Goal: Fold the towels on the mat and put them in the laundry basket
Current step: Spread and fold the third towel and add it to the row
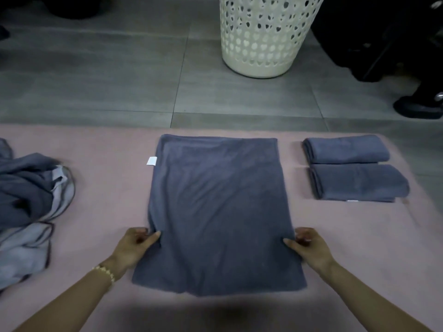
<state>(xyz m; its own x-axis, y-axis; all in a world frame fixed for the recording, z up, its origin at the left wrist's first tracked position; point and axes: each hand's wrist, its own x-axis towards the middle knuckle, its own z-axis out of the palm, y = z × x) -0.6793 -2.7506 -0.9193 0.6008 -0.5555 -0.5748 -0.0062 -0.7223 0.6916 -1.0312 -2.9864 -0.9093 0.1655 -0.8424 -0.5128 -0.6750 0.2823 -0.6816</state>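
Left hand [134, 248] and right hand [309, 248] pinch sides of the towel [219, 212], lying lengthwise front-to-back.

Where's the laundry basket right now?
Head view: the laundry basket stands on the floor tiles past the mat's far edge, slightly right of centre, beyond the spread towel.

I count one spread towel [219, 212] at frame centre, two more at the right, the upper folded towel [345, 149] and lower folded towel [357, 183], one laundry basket [261, 39] top centre, one mat [107, 188], and one heap [26, 188] at left, its towels uncountable.
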